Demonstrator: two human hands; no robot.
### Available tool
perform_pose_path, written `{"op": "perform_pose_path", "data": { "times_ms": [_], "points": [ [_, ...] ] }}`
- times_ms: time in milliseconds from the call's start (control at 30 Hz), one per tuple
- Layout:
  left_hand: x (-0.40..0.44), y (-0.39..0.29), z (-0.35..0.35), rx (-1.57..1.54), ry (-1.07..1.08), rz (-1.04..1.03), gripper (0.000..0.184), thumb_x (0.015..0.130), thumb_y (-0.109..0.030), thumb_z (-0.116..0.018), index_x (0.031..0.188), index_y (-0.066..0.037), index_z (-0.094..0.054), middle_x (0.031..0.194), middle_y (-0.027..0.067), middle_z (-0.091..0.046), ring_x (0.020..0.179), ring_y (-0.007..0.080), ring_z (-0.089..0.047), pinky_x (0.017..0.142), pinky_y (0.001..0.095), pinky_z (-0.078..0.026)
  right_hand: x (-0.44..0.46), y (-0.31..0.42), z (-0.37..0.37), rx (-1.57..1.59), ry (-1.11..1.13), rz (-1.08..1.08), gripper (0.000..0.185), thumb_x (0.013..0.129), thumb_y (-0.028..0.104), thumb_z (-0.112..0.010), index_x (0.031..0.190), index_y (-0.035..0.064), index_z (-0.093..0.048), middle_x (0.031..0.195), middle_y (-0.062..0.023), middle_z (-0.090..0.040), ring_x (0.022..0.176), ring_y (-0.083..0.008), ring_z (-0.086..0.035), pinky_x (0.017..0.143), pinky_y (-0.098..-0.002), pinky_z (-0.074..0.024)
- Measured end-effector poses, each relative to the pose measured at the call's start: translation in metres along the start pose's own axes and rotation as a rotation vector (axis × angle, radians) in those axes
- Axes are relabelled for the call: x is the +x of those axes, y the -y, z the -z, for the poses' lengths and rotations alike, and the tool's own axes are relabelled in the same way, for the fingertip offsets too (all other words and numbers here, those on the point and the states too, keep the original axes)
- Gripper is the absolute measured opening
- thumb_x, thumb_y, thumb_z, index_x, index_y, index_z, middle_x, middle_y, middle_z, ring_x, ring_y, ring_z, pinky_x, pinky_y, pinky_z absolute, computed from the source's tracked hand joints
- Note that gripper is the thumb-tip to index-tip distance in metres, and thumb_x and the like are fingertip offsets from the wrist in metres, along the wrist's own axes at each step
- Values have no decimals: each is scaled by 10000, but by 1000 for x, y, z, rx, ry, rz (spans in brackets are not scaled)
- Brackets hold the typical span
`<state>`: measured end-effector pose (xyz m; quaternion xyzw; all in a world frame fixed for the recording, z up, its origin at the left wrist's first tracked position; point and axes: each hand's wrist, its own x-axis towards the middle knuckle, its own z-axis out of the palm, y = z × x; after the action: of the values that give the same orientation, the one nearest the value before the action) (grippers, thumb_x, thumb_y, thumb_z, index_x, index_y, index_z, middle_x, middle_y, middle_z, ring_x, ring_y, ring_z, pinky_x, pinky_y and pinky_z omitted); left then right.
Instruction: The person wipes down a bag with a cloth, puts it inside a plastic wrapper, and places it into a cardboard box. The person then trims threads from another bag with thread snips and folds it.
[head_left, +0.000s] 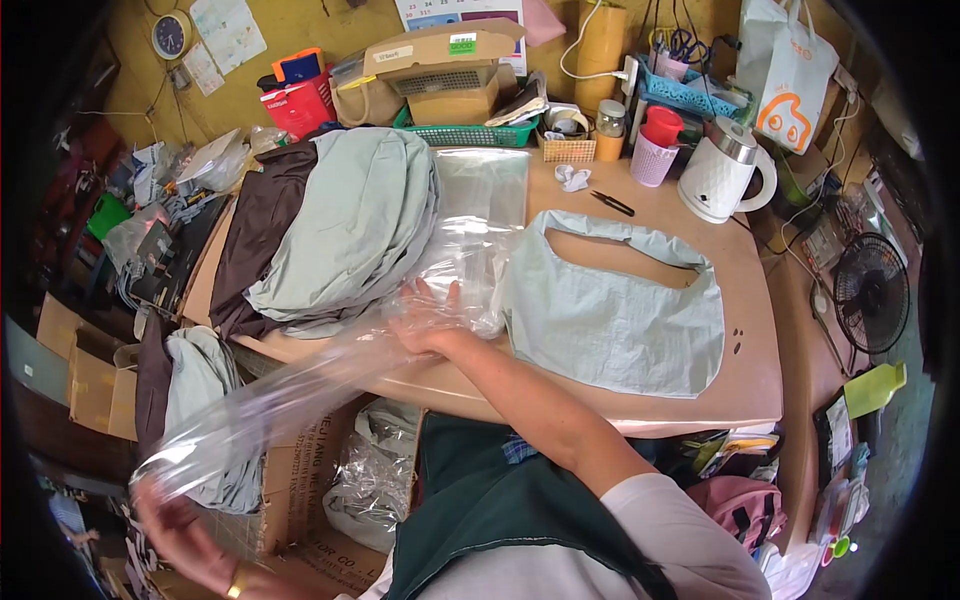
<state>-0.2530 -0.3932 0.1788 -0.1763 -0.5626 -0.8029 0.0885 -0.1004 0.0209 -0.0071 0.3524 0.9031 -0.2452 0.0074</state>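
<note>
One end of the clear plastic (300, 395) is in the L hand (168, 525) at 8 o'clock, fingers closed on it, a bit blurred, gold-colored band (237, 581) on the wrist. Plastic runs from there up over the tbl edge to the R hand (425, 318), nr center, fingers spread wide & touching it; can't tell if over, under or inside. More flat plastic (485, 185) lies on the tbl (750, 385) at 12, can't tell if same pc. Just beside, at approx 3, a pale bag (620, 345) lies flat, handle opening toward 1. At 10, a pile of pale cloth (350, 215) w/ dk brown cloth (255, 230) on its outer side. Farther out: blk snips (612, 203) at 2, crumpled wht paper (572, 178) nr them at 1, wht kettle (718, 175) upright at 2, green basket (470, 134) at 12 along the back. Blk fan (870, 292) off the tbl at 3. Below the tbl at 7, a carton (290, 490) holds crumpled clear plastic & pale cloth.
</note>
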Motion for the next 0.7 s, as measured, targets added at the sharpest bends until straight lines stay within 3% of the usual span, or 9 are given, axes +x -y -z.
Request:
{"op": "perform_pose_path", "data": {
  "times_ms": [133, 233, 333, 367, 433, 467, 533, 600, 700],
  "points": [
    [16, -85, 35, 264, -421, -619, 252, 845, -37, -599, 1086, 39, -613, 972, 78, -631, 869, 149, -590, 770, 270, -477, -13, 1, -1, -73, 11, 50, 608, 935, 567, -344, 1491, 328, -295, 1596, -66, -141, 1476, -315, -45, 1097, -693, 29],
    [7, -84, -2, 719, -389, -884, 222, 811, -1, -581, 1027, 27, -625, 900, 72, -629, 800, 144, -582, 710, 273, -471, -75, 35, 31, -131, 121, 309, 554, 958, 563, -331, 1419, 276, -441, 1476, -146, -377, 1432, -355, -178, 1083, -674, -135],
    [-33, -6, -72, 1026, 171, -793, 206, 777, 34, -562, 969, 15, -636, 828, 66, -626, 731, 139, -574, 651, 276, -466, -126, 47, 41, 160, 262, 504, 515, 985, 512, -377, 1245, 119, -586, 1166, -151, -636, 1150, -313, -564, 941, -513, -451],
    [-57, 30, -97, 1106, 336, -611, 46, 805, 3, -593, 826, -1, -634, 665, 70, -547, 596, 134, -494, 525, 295, -399, -135, 38, 27, 155, 265, 504, 515, 985, 512, -377, 1245, 119, -586, 1166, -151, -636, 1150, -313, -564, 941, -513, -451],
    [-114, 85, -159, 882, 739, -526, 63, 786, -62, -642, 729, -58, -617, 574, 70, -544, 474, 166, -497, 448, 315, -389, -150, 13, 0, 1344, 783, 157, 456, 989, 463, -446, 1097, 49, -604, 1010, -79, -659, 905, -210, -640, 818, -369, -510],
    [-145, 111, -177, 796, 873, -371, 52, 792, -53, -622, 753, -36, -592, 610, 67, -533, 506, 144, -495, 482, 306, -393, -158, 2, 0, 1347, 779, 156, 456, 989, 463, -446, 1097, 49, -604, 1010, -79, -659, 905, -210, -640, 818, -369, -510],
    [-192, 113, -221, 658, 1119, -443, 76, 776, -73, -671, 806, -41, -609, 744, 174, -633, 675, 323, -643, 594, 404, -500, -175, -25, 3, 2036, 498, -131, 355, 990, 381, -505, 988, 45, -621, 887, -35, -624, 825, -159, -613, 738, -316, -516],
    [-216, 105, -242, 550, 1504, -249, 247, 816, -73, -628, 1052, -20, -575, 862, 201, -632, 737, 383, -625, 642, 437, -508, -186, -57, 12, 1986, 157, -175, 302, 988, 318, -529, 1005, 32, -626, 916, -33, -646, 818, -123, -611, 737, -274, -511],
    [-205, 73, -286, 411, 1639, -303, 276, 837, -105, -630, 1093, -18, -577, 887, 224, -642, 790, 411, -623, 700, 466, -501, -218, -107, 44, 1644, -89, -11, 223, 986, 254, -538, 1007, 48, -619, 934, -28, -642, 823, -107, -612, 731, -276, -503]
  ]
}}
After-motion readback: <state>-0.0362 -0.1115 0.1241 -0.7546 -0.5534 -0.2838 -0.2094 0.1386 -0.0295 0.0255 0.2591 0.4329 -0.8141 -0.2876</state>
